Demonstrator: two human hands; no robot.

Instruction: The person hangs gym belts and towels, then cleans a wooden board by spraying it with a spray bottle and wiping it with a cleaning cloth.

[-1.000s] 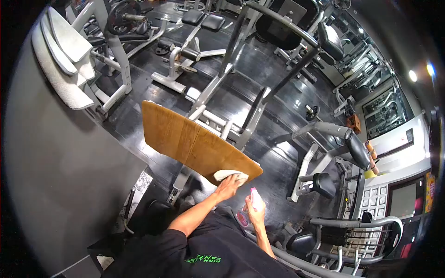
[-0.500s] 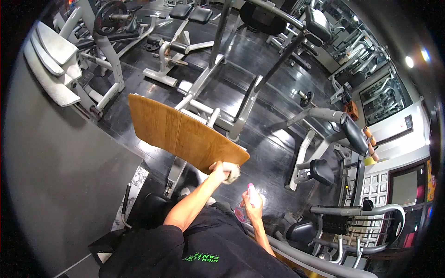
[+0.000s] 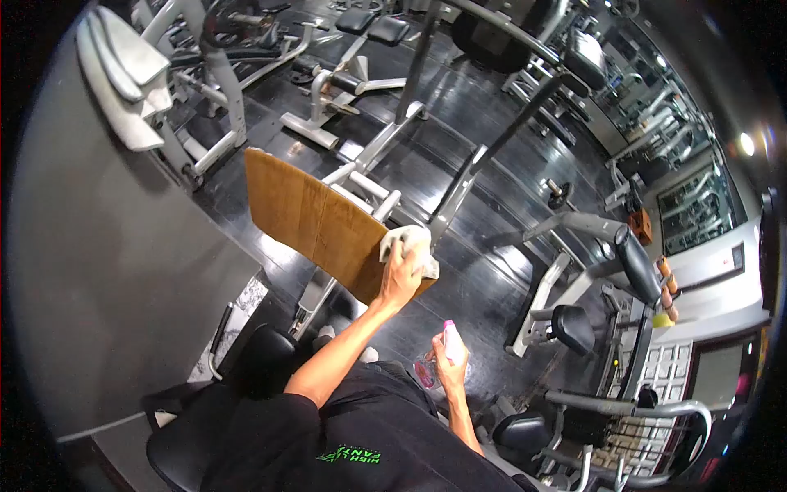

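Note:
My left hand (image 3: 399, 283) grips a whitish cloth (image 3: 416, 242) and presses it against the right end of a curved wooden board (image 3: 307, 217). The board has a brown wood-grain face and is fixed to a grey metal machine frame (image 3: 373, 148). Lower and to the right, my right hand (image 3: 452, 373) is wrapped round a spray bottle (image 3: 450, 338) with a white and pink head and a clear body, held apart from the board.
A dark grey partition (image 3: 123, 287) stands on the left, with white towels (image 3: 123, 74) draped over its far end. A machine with black pads (image 3: 574, 328) is on the right. Behind my left elbow is a black seat (image 3: 262, 361). More gym equipment fills the dark floor beyond.
My left hand has moved up with the cloth, from the board's lower right edge onto its right end. The view has shifted slightly; the spray bottle stays in my right hand.

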